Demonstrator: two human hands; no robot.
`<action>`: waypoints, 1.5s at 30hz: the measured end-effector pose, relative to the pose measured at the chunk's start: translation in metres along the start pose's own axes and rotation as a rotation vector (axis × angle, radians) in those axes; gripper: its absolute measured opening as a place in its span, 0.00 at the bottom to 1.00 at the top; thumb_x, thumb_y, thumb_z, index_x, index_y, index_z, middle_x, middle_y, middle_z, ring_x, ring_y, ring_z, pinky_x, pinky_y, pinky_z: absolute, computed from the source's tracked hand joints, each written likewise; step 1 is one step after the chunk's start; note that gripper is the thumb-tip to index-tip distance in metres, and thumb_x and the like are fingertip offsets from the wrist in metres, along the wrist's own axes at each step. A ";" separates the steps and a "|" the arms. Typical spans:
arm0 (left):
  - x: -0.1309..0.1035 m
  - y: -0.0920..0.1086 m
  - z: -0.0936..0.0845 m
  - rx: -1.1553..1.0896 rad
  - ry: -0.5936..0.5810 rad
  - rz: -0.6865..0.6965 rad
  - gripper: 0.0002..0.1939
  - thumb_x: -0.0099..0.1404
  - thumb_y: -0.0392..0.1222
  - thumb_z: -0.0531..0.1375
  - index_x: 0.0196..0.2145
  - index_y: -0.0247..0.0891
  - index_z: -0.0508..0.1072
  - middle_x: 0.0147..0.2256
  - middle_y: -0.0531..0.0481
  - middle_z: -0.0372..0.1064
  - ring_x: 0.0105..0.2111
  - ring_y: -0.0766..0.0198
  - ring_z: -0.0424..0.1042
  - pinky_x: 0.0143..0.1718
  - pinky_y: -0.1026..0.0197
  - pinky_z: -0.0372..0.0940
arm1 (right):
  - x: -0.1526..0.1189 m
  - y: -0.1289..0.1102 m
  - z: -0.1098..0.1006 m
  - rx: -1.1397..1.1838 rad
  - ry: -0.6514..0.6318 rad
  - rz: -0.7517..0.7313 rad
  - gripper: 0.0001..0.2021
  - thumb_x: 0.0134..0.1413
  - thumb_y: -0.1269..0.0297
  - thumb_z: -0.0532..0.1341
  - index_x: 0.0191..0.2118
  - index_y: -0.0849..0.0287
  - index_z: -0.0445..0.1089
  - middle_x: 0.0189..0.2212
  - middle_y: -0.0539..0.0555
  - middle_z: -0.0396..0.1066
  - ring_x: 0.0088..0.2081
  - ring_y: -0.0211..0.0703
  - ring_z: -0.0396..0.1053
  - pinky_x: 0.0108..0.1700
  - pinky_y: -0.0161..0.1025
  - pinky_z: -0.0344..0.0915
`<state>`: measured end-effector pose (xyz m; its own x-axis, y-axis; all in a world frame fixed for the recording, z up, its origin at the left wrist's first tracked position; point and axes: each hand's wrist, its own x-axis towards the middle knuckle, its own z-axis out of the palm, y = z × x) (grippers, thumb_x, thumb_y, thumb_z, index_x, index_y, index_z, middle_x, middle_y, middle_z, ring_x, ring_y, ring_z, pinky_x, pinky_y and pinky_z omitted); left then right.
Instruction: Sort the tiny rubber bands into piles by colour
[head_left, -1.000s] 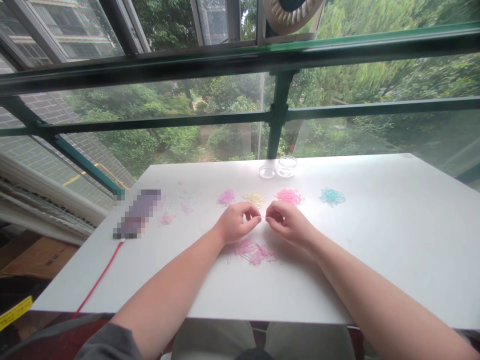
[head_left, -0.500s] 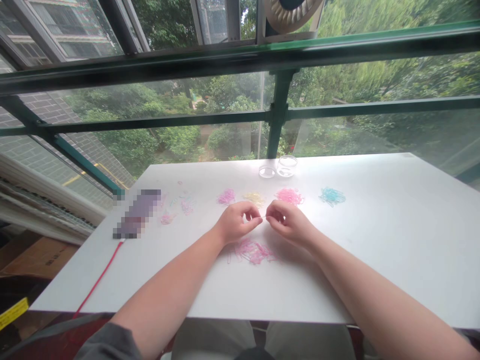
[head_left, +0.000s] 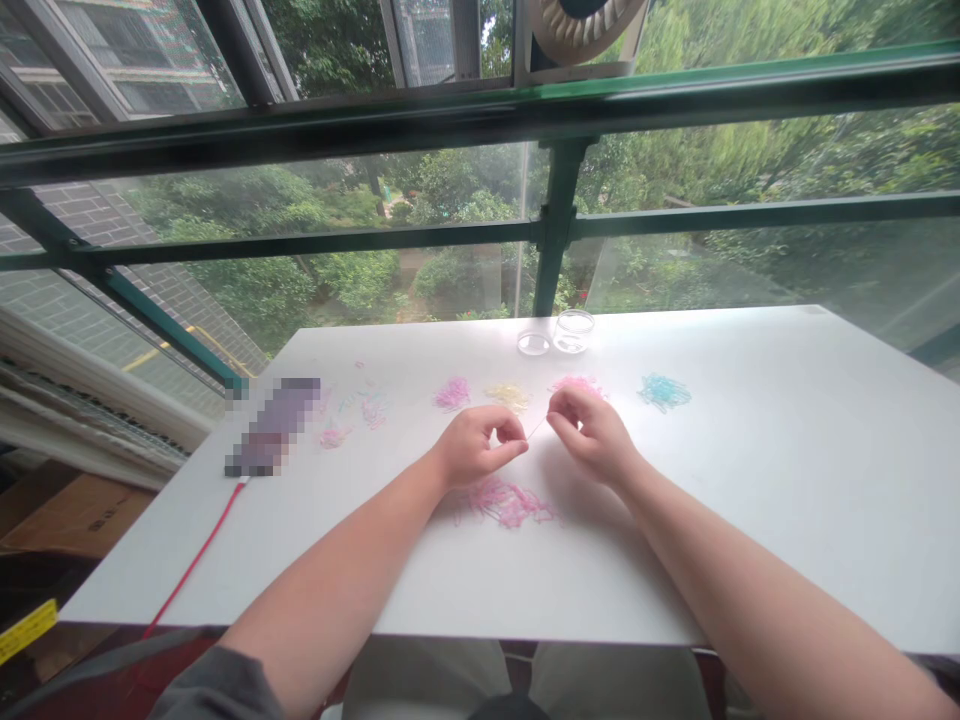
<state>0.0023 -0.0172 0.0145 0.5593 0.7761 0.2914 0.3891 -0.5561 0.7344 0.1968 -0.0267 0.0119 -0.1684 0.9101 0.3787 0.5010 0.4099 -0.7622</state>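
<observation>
Above the smooth white desk [head_left: 787, 450], the left hand [head_left: 480, 447] and right hand [head_left: 596, 437] pinch opposite ends of a thin, pale-pink elastic band [head_left: 537, 428], probably light, stretchy and best gripped at its ends.

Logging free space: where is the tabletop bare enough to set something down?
Bare: the table right of the teal pile; also between the red cable and left forearm. Crowded: around left hand and right hand, amid piles.

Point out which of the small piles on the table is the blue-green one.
It's the pile at the far right of the row, beyond the right hand; the others are pink, purple, yellow or mixed pale colours.
</observation>
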 end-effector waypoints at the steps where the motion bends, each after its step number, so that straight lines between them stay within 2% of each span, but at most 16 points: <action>1: 0.000 0.001 0.000 -0.004 -0.004 0.001 0.05 0.58 0.38 0.58 0.27 0.35 0.71 0.27 0.51 0.70 0.28 0.69 0.65 0.34 0.65 0.60 | 0.001 0.001 -0.002 0.007 0.047 0.022 0.04 0.47 0.72 0.54 0.26 0.58 0.58 0.21 0.47 0.58 0.24 0.35 0.56 0.27 0.34 0.54; 3: 0.000 0.001 0.000 -0.012 -0.005 0.006 0.04 0.57 0.37 0.58 0.26 0.35 0.71 0.26 0.52 0.70 0.28 0.69 0.65 0.34 0.65 0.60 | 0.002 0.004 -0.004 0.018 0.124 0.050 0.04 0.48 0.71 0.54 0.26 0.58 0.58 0.21 0.47 0.57 0.24 0.35 0.56 0.28 0.34 0.54; 5: 0.000 0.001 0.001 -0.016 0.003 0.012 0.04 0.57 0.37 0.58 0.27 0.35 0.71 0.26 0.52 0.69 0.28 0.70 0.65 0.34 0.65 0.60 | 0.001 0.005 -0.005 0.017 0.140 0.049 0.04 0.49 0.71 0.54 0.26 0.58 0.58 0.21 0.47 0.57 0.24 0.35 0.56 0.28 0.34 0.54; 7: -0.001 -0.001 0.002 -0.012 0.016 0.016 0.04 0.57 0.37 0.58 0.27 0.35 0.71 0.26 0.52 0.69 0.27 0.70 0.65 0.33 0.66 0.60 | 0.000 0.003 -0.003 0.018 0.050 0.006 0.04 0.48 0.72 0.54 0.26 0.58 0.58 0.21 0.47 0.58 0.24 0.35 0.56 0.28 0.34 0.54; 11: -0.001 -0.006 0.005 0.014 0.035 0.007 0.05 0.58 0.38 0.58 0.27 0.35 0.70 0.26 0.52 0.69 0.27 0.70 0.64 0.32 0.66 0.60 | -0.006 -0.002 0.006 0.029 -0.217 -0.081 0.04 0.48 0.73 0.54 0.26 0.58 0.58 0.22 0.47 0.58 0.24 0.35 0.56 0.27 0.34 0.54; 15: -0.001 -0.008 0.008 0.021 0.035 -0.001 0.04 0.57 0.38 0.58 0.28 0.35 0.71 0.27 0.52 0.69 0.27 0.69 0.64 0.31 0.66 0.60 | -0.008 -0.002 0.010 0.003 -0.283 -0.083 0.04 0.49 0.73 0.53 0.27 0.58 0.59 0.21 0.47 0.57 0.24 0.35 0.55 0.26 0.34 0.54; 28: 0.001 -0.011 0.010 0.014 0.068 -0.063 0.05 0.56 0.39 0.59 0.29 0.35 0.72 0.28 0.50 0.71 0.28 0.68 0.66 0.32 0.65 0.63 | -0.006 0.008 0.011 -0.065 -0.287 -0.107 0.04 0.48 0.71 0.54 0.26 0.57 0.58 0.21 0.48 0.59 0.24 0.37 0.57 0.26 0.34 0.56; 31: 0.003 -0.014 0.015 -0.011 0.064 -0.067 0.06 0.56 0.40 0.60 0.31 0.35 0.72 0.30 0.49 0.72 0.29 0.68 0.67 0.34 0.65 0.64 | -0.008 0.023 0.011 -0.103 -0.318 -0.125 0.04 0.51 0.67 0.54 0.27 0.56 0.60 0.21 0.49 0.60 0.23 0.39 0.58 0.25 0.36 0.58; 37: 0.008 -0.021 0.018 0.038 0.017 -0.120 0.08 0.56 0.44 0.61 0.32 0.37 0.72 0.32 0.49 0.72 0.32 0.67 0.68 0.38 0.65 0.65 | -0.001 0.055 0.011 -0.114 -0.383 -0.132 0.06 0.49 0.59 0.57 0.28 0.55 0.64 0.22 0.52 0.66 0.24 0.43 0.64 0.25 0.38 0.64; 41: 0.015 -0.018 0.017 0.128 -0.046 -0.029 0.06 0.57 0.42 0.60 0.31 0.37 0.72 0.32 0.49 0.72 0.33 0.66 0.68 0.38 0.65 0.64 | -0.002 0.049 0.009 -0.140 -0.343 -0.140 0.07 0.50 0.58 0.56 0.28 0.55 0.64 0.22 0.52 0.66 0.25 0.43 0.64 0.26 0.38 0.63; 45: 0.019 -0.017 0.016 0.195 -0.072 0.047 0.05 0.56 0.41 0.59 0.30 0.37 0.72 0.30 0.51 0.71 0.31 0.66 0.67 0.36 0.65 0.63 | -0.004 0.033 0.009 -0.133 -0.289 -0.107 0.05 0.52 0.63 0.53 0.28 0.56 0.62 0.22 0.50 0.63 0.24 0.41 0.62 0.26 0.37 0.60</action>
<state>0.0176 0.0024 -0.0021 0.6283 0.7287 0.2723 0.4918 -0.6433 0.5868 0.2061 -0.0157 -0.0199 -0.4503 0.8497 0.2742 0.5704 0.5100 -0.6438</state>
